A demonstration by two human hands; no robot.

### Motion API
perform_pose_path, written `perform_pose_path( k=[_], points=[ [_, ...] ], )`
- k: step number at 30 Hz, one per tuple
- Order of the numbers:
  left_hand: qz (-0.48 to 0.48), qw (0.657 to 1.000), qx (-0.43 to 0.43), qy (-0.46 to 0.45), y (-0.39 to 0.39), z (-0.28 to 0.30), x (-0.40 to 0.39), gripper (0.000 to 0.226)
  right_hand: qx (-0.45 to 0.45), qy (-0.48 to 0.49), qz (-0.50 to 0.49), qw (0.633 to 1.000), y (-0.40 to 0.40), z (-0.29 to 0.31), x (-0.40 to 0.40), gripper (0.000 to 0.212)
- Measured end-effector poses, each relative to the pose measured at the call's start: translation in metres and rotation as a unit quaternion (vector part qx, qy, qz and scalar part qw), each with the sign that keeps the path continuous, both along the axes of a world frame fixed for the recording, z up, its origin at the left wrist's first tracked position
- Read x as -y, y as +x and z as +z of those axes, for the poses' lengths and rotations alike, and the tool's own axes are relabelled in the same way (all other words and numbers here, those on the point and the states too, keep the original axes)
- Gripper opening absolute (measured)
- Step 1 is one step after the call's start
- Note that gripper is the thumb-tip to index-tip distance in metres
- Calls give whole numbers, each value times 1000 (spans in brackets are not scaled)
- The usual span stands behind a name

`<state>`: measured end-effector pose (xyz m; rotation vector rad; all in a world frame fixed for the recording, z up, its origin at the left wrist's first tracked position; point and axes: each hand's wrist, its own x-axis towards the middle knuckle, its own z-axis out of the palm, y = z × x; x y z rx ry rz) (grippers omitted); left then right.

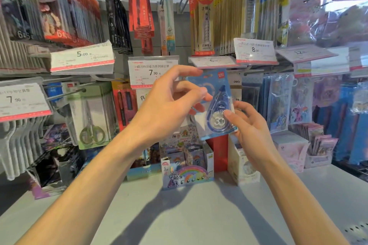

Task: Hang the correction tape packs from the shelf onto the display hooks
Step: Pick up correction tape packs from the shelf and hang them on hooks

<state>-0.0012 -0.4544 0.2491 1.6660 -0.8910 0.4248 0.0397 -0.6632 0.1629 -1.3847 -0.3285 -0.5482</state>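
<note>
Just right of the frame's centre, a blue correction tape pack (216, 103) is being held up in front of the display, tilted so its top corner is leaning toward eleven o'clock. It is sitting below the row of price tags and not hanging on anything yet. At the pack's four o'clock the right hand (252, 125) is pinching its lower right edge, thumb on the front of the clear blister and the other fingers going behind the card. At nine o'clock the left hand (169, 103) is hovering with fingers loosely spread and slightly curled; its fingertips are reaching the card's left edge, and one is showing behind the plastic, but whether it is actually gripping cannot be told. At eleven o'clock from the pack a 7.90 price tag (153, 71) is marking what looks like the target hook, though the hook itself is hidden behind the tag and the hands. No other matching packs are showing on a hook there, so the hanging seems to be at an early stage. At six o'clock the grey shelf (199, 215) is carrying a rainbow display box (188, 175), with no further packs recognisable on it; how many remain is unclear. At nine o'clock, well apart, scissors packs (92, 119) are hanging.
</note>
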Motion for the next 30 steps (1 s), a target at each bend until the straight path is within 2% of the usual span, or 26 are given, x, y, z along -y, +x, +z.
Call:
perform_pose_path(
  k=[16, 21, 24, 27, 30],
  points=[
    [17, 1000, -3, 25, 9, -15, -12, 28, -6, -19, -24, 1000, 36, -2, -13, 31],
    [144, 987, -25, 69, 24, -48, -37, 14, -5, -38, -64, 997, 48, -10, -19, 27],
    [238, 969, -38, 51, 40, -60, -58, 10, 7, -57, -89, 994, 50, -11, -25, 25],
    [298, 953, -47, -5, 58, -66, -73, 21, 13, -89, -116, 989, 53, -10, -33, 31],
    [330, 942, -44, -46, 72, -70, -77, 47, 11, -110, -144, 983, 59, -12, -37, 29]
  ],
)
